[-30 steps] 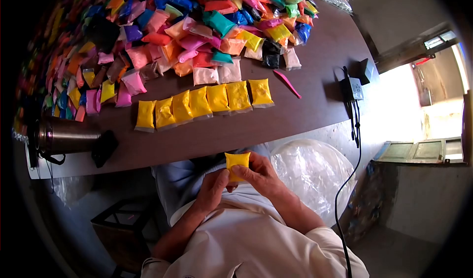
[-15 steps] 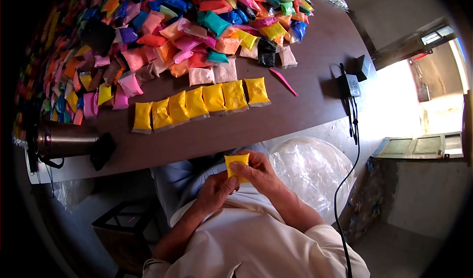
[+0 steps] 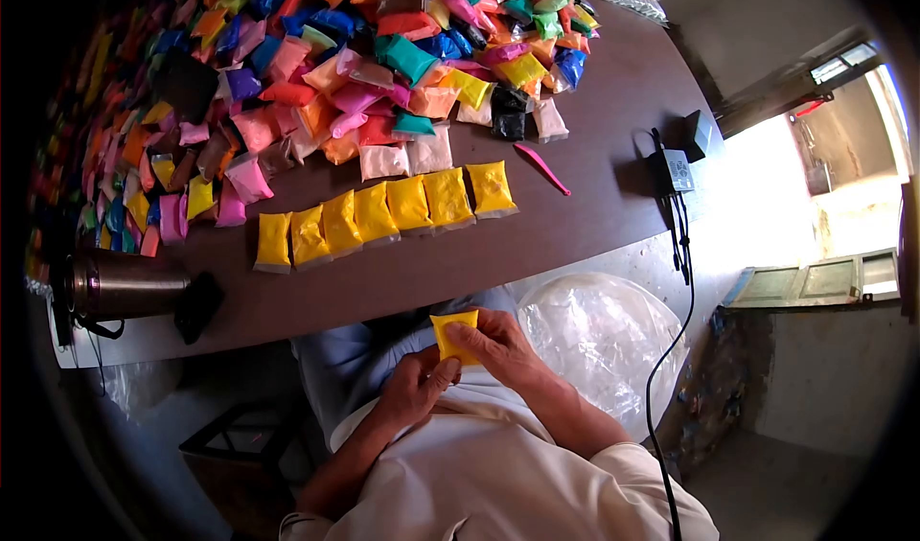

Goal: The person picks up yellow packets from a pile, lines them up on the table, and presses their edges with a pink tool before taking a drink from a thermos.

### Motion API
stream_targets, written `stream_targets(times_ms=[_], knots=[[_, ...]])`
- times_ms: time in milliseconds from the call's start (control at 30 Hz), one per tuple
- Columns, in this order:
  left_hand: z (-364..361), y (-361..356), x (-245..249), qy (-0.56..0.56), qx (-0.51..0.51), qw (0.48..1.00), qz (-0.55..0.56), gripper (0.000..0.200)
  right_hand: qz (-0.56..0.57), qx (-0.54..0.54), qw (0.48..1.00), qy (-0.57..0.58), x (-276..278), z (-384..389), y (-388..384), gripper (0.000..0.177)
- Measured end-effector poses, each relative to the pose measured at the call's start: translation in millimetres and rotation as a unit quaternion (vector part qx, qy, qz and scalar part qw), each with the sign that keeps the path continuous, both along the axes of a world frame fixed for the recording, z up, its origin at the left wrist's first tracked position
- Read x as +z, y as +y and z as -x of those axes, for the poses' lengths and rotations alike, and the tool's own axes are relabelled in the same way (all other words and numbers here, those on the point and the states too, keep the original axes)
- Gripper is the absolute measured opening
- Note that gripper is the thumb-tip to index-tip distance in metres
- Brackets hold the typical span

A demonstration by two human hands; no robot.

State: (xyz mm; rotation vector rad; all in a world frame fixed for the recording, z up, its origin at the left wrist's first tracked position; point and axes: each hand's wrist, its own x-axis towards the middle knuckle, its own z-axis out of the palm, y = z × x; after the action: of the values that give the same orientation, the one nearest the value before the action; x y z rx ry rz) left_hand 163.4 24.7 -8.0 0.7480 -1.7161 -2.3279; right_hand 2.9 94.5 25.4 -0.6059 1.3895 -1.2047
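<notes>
Over my lap, both hands are closed on one small yellow packet (image 3: 445, 329), which looks filled with something soft. My right hand (image 3: 505, 347) grips it from the right, the thumb lying across its front. From below left, my left hand (image 3: 414, 385) pinches the lower edge; some of its fingers are hidden. On the brown table (image 3: 402, 292) in front of me, several similar yellow packets (image 3: 409, 205) with clear edges lie side by side in a slanting row.
A large heap of many-coloured packets (image 3: 316, 91) covers the table's far and left parts. A pink plastic tool (image 3: 543, 169) lies right of the row. A metal mug (image 3: 129, 285) stands at left, a power adapter (image 3: 677, 170) at right. A clear plastic bag (image 3: 604, 349) sits beside my lap.
My view has shifted slightly, so the table things appear a little lower. Both hands keep their hold on the yellow packet, with almost no movement.
</notes>
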Motion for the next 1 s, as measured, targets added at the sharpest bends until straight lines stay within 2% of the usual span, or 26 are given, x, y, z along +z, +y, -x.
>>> stream_targets(times_ms=[133,367,433,667,733,833,933,967,1000], knots=[[1.2,-1.2,2.1,0.01,0.016,1.0,-0.008,0.038,0.036,-0.001,0.999,-0.032,0.7,0.5,-0.2,0.036],[0.4,-0.3,0.9,-0.004,0.031,0.999,-0.036,0.038,0.034,-0.002,0.999,-0.04,-1.7,-0.9,1.1,0.032],[0.2,2.3,1.4,-0.007,0.023,0.999,-0.029,0.041,0.058,0.028,0.994,-0.093,-2.2,1.0,2.3,0.032],[0.9,-4.6,8.0,0.033,0.037,0.998,-0.034,0.042,0.098,0.036,0.989,-0.106,5.6,-1.3,-2.1,0.028],[-1.2,-6.6,7.7,0.031,0.05,0.998,-0.037,0.042,0.076,-0.018,0.992,-0.097,9.1,-3.9,-5.1,0.026],[-1.7,-7.0,3.3,0.013,0.06,0.997,-0.054,0.04,0.069,0.007,0.995,-0.068,4.6,-0.8,-4.6,0.032],[-2.3,-3.1,2.2,0.011,0.044,0.996,-0.072,0.039,0.062,0.031,0.997,-0.024,-4.4,2.5,-1.1,0.029],[-1.6,-2.1,2.6,0.018,0.053,0.995,-0.077,0.039,0.061,0.032,0.997,-0.024,-4.2,1.8,-1.1,0.029],[-1.8,-1.3,2.7,0.025,0.063,0.994,-0.083,0.039,0.082,0.021,0.993,-0.079,-2.7,1.0,-1.6,0.029]])
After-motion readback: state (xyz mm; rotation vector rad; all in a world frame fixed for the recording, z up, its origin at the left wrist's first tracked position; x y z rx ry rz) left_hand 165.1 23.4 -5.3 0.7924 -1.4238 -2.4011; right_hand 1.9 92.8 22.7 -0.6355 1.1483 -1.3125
